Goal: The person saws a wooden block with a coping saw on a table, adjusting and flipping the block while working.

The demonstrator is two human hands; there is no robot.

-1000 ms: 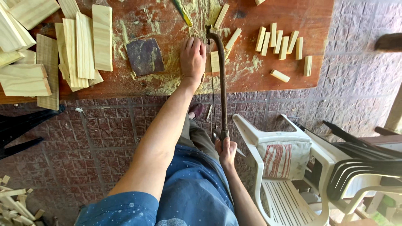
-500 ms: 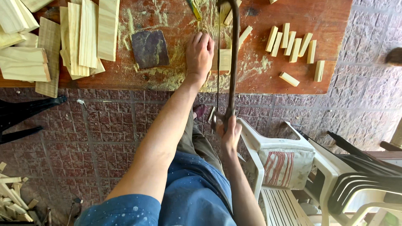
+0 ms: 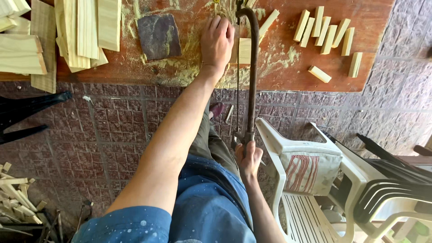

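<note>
A: Item one, nearest. What is recorded at six o'clock?

B: Blue trousers (image 3: 211,211) are seen at the bottom edge. Just above them, the right hand (image 3: 249,158) is closed fully around the handle of a hacksaw (image 3: 252,72); its dark frame runs straight up toward twelve o'clock.

A: Item two, to the sides?

B: At four o'clock a white plastic chair (image 3: 288,148) is listed, with a white sack with red stripes (image 3: 310,166) laid on it and stacked chairs (image 3: 396,180) beyond. At eight o'clock a heap of wood offcuts (image 3: 15,198) lies on the tiled floor (image 3: 112,130). A dark shoe (image 3: 218,109) is noted under the bench edge.

A: Item three, farther out?

B: The wooden bench (image 3: 373,54) is covered with sawdust. The left hand (image 3: 217,42) is laid flat, fingers spread, palm pressed down beside a pale wood strip (image 3: 245,50). Whether the strip is gripped cannot be told; it is only seen touching the hand's edge. The saw's blade crosses the strip at twelve o'clock.

A: Item four, farthest?

B: A sheet of dark sandpaper (image 3: 158,36) is recorded at eleven o'clock, just beside the left hand. Stacked pale planks (image 3: 85,31) are entered at ten o'clock. Short cut wood blocks (image 3: 326,33) are set in a row at one o'clock, with one loose block (image 3: 319,74) lying apart, nearer the bench edge.
</note>
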